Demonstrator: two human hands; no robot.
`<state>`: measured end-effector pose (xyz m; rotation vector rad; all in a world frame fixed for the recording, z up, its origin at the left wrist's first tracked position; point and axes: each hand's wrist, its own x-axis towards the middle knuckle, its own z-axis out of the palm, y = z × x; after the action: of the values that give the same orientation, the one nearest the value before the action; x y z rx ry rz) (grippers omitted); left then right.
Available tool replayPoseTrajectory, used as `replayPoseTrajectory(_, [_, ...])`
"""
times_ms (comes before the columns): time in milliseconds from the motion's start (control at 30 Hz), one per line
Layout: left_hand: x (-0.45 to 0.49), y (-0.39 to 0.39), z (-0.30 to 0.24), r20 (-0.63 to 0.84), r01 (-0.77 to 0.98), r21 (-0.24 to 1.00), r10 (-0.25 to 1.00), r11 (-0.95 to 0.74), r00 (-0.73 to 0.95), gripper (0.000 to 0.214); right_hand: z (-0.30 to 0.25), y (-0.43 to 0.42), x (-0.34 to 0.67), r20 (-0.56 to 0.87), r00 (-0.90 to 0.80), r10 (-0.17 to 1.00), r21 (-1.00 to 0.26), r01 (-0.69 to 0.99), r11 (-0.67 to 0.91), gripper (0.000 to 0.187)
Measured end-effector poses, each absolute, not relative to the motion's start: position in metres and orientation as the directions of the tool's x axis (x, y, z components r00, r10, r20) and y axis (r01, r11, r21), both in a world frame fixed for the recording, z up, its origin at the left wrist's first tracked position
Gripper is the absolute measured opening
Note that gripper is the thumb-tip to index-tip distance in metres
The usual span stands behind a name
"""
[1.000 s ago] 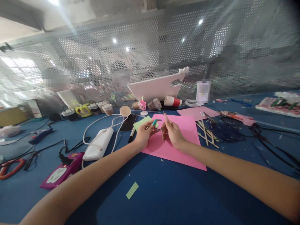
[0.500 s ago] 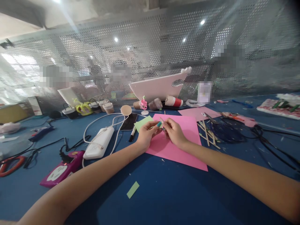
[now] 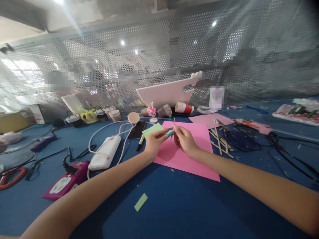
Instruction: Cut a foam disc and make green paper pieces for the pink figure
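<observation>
Above a pink paper sheet [image 3: 186, 166], my left hand [image 3: 155, 143] and my right hand [image 3: 185, 139] meet at their fingertips. Thumb and fingers of each are drawn together in a pinch. Whatever small thing lies between them is too hidden to make out. Teal nails show on the left hand. Beside that hand's knuckles is a light green paper piece [image 3: 152, 128], partly covered. A black-and-white marker or brush [image 3: 140, 143] and a dark phone [image 3: 137, 130] lie to its left. Thin wooden sticks [image 3: 221, 142] are scattered right of my right hand.
A white power bank [image 3: 106, 152] with cables and a purple power strip [image 3: 66, 181] lie left. Paper cups [image 3: 184, 107], a small pink figure [image 3: 152, 111] and a white foam board [image 3: 166, 93] stand behind. Scissors [image 3: 223, 124] lie right. A green strip [image 3: 141, 202] lies in front.
My left fingers have straightened and shifted slightly toward the right hand's fingertips, with more of the teal nails showing. Both hands stay over the pink sheet.
</observation>
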<state>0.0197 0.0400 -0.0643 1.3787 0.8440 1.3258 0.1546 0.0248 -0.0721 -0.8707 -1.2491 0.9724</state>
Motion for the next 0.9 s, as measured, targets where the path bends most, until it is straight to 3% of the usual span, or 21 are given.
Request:
replayPoseTrajectory(200, [0.0167,0.041,-0.0616,0.369,-0.047,0.929,0.918,-0.366,0.147,0.023,-0.0711,0.0229,0.1554,0.351,0.063,0.934,-0.931,-0.083,0.355,0.042])
replayPoseTrajectory(633, [0.0143,0.0449,-0.0644,0.551,-0.014,0.832,0.822,-0.555,0.142,0.02,-0.0692,0.0216,0.1533,0.365,0.009,0.931,-0.912,-0.196,0.36,0.041])
replayPoseTrajectory(900, [0.0145,0.0493,-0.0677,0.536,-0.04,0.843,0.836,-0.536,0.118,0.02,-0.0715,0.0223,0.1517,0.373,-0.001,0.928,-0.916,-0.16,0.368,0.043])
